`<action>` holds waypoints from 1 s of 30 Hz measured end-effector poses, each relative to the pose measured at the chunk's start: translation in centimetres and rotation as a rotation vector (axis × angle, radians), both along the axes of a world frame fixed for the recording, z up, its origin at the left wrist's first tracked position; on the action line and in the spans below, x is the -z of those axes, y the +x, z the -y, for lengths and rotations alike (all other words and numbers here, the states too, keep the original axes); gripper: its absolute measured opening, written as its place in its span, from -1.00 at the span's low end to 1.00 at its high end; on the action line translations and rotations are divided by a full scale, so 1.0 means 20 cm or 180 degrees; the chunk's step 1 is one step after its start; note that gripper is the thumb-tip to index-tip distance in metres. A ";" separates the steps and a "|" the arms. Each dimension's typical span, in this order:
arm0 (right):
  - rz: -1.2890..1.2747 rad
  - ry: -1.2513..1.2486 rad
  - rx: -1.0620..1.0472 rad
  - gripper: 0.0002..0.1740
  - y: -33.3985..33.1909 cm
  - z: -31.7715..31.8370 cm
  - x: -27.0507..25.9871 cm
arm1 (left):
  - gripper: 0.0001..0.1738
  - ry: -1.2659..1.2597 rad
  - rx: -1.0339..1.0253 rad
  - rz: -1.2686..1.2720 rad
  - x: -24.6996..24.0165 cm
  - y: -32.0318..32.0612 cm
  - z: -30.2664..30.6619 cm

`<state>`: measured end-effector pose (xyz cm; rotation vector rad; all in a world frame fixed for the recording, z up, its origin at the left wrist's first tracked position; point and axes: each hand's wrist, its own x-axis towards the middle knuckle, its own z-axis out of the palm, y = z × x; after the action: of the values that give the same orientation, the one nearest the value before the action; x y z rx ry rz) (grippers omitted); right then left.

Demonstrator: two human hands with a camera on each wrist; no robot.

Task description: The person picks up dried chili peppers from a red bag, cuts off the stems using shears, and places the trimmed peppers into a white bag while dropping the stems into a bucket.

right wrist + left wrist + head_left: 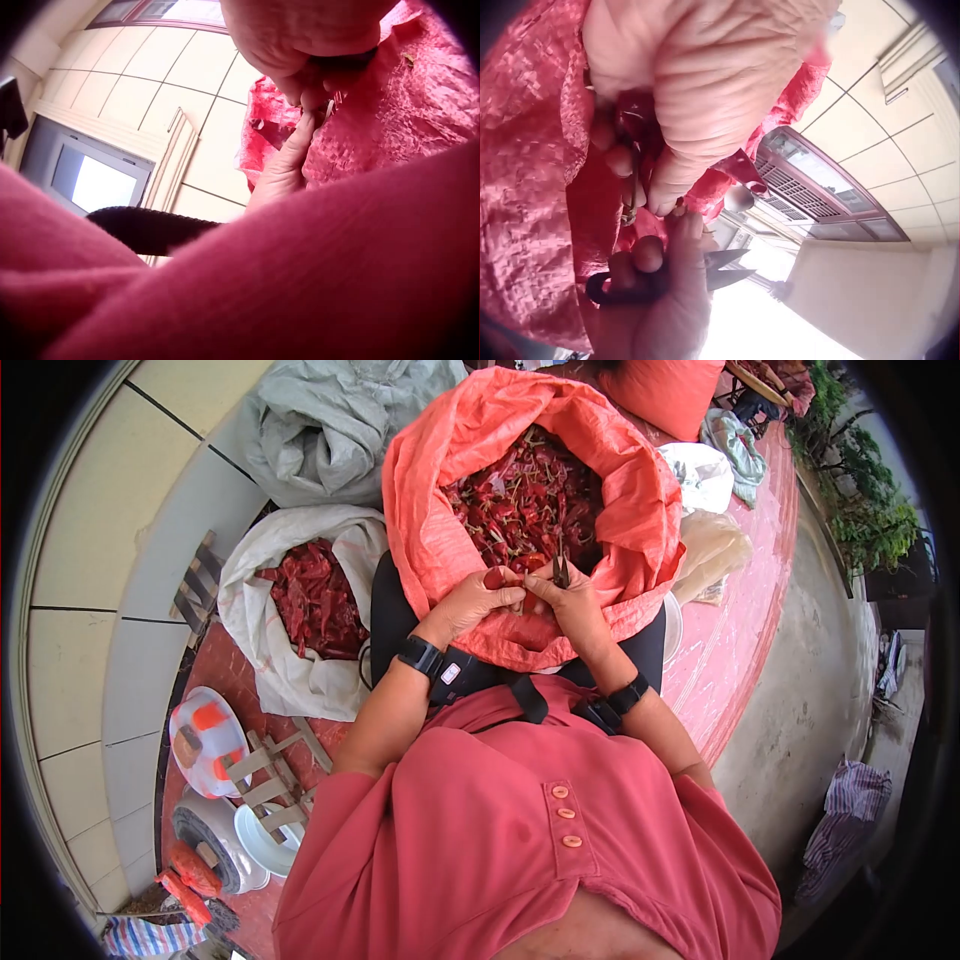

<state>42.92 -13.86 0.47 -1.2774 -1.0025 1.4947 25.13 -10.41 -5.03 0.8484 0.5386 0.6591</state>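
Both hands meet over the near rim of a large red woven sack (430, 480) full of dried red chilies (520, 490). My left hand (462, 607) grips dried chilies (637, 114), whose stems point toward the right fingertips in the left wrist view. In my right hand (578, 610) is a pair of scissors (727, 278), the dark handle held within the curled fingers and the blades spread apart, pointing away from the chilies. The fingertips of the two hands come together at the stems. In the right wrist view, a sleeve covers much of the scene.
Left of the red sack stands a white sack (255, 575) of dried chilies, with a grey sack (320, 435) behind it. A wooden stool (270, 785), a plastic basin (225, 725) and a light bowl (262, 840) are at lower left. Plastic bags (715, 550) lie to the right.
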 end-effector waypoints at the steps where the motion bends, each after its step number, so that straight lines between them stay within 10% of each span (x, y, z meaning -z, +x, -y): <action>1: 0.0470 0.0385 0.0013 -0.93 0.00 0.01 0.01 | -0.86 0.0169 -0.0038 -0.0078 0.00 0.02 0.00; 5: 0.2106 0.1550 -0.0181 -0.90 0.00 0.07 -0.01 | -0.88 0.0906 -0.0237 -0.0899 -0.04 0.06 0.03; 7: 0.1046 0.1339 0.0090 -0.96 -0.03 0.10 -0.18 | -0.90 0.0823 -0.0457 -0.1312 0.09 0.05 0.03; 14: 0.1815 0.1630 0.1160 -0.82 0.36 0.18 -0.30 | -0.81 0.0145 -0.1115 0.0038 0.08 0.03 -0.01; 22: 0.3757 0.0443 0.1862 -0.58 1.03 0.37 0.16 | -0.57 -0.0645 -0.0945 0.0990 0.12 0.00 -0.01; 27: 0.3867 -0.0364 0.2040 -0.60 1.38 0.45 0.55 | -0.55 -0.1009 -0.0815 0.1748 0.16 0.00 -0.04; 30: 0.3461 0.0269 0.2401 -0.66 1.25 0.41 0.33 | -0.55 -0.1140 -0.0916 0.1870 0.10 -0.03 -0.05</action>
<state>67.97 -22.00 -6.11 -2.1343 -0.9944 0.1074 24.49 -9.47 -6.98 0.2153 0.2294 0.9945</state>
